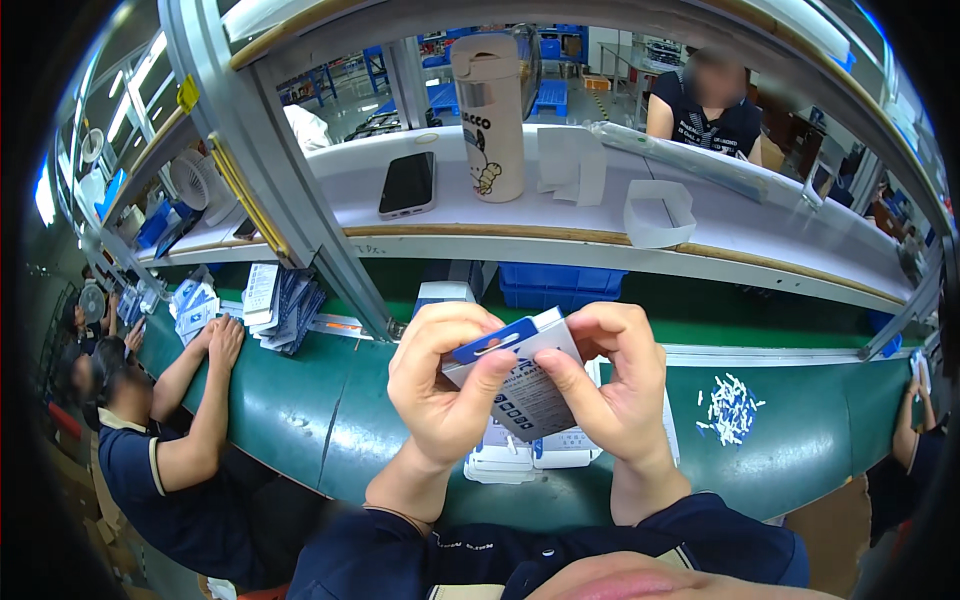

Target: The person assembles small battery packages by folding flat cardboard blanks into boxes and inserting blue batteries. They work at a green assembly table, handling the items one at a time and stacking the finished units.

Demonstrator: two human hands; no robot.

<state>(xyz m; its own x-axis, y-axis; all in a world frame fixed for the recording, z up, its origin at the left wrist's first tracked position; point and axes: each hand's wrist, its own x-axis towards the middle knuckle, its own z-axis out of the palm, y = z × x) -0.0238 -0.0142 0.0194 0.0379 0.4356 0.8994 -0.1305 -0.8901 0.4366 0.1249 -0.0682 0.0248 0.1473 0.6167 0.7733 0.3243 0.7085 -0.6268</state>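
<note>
Both hands grip a small flat cardboard box (527,402), white and silver with a blue hang tab at its top, held tilted over the bench. My left hand (436,380) closes round its left side, thumb on the printed front near the hang hole. On the other side, my right hand (618,385) pinches the upper right edge, its thumb on the front and a white flap standing up beside it. Under the hands, more flat white and blue boxes (565,450) lie on the green bench, partly hidden by my wrists.
A heap of small white and blue pieces (732,408) lies to the right. Stacked flat boxes (285,305) sit at the left, near a co-worker's hands (222,340). The shelf (460,228) ahead carries a tumbler (490,120), a phone (408,185) and a paper ring (660,215); a blue bin (560,287) stands beneath.
</note>
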